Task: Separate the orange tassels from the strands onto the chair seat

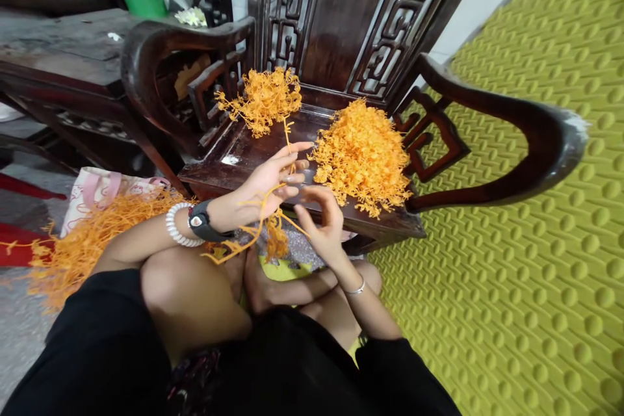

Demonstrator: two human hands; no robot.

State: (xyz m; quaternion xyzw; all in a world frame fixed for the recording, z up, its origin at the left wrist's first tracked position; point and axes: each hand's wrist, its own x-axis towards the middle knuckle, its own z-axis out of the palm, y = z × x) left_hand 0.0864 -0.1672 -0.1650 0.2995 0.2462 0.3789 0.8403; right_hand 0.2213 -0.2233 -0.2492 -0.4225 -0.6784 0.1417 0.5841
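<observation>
I am sitting low with bent knees, facing a dark carved wooden chair (pixel 336 32) that is filling the upper centre of the frame. Just left of centre, my left hand (pixel 275 185) is reaching out loosely open, its fingers slightly parted, with thin orange strands (pixel 276 238) lying across it and dangling below. Just right of that, my right hand (pixel 325 224) is curving its thumb and fingers with a gap between them; one strand is running to it, but I cannot tell whether I am gripping its end.

On the chair's seat (pixel 312 123), two fluffy orange piles are lying apart: the smaller pile (pixel 272 97) above my left hand, and the larger pile (pixel 363 153) right of centre. A strand is trailing from the smaller pile down to my left fingers. At the left of the frame, a stringy orange heap (pixel 104 240) is spreading beside my arm, near a white bag (pixel 75 203) with pink handles. In the upper left, a dark wooden surface (pixel 53 49) is holding a green container (pixel 143 2). Knobbly yellow-green matting (pixel 526 260) is covering the right side.
</observation>
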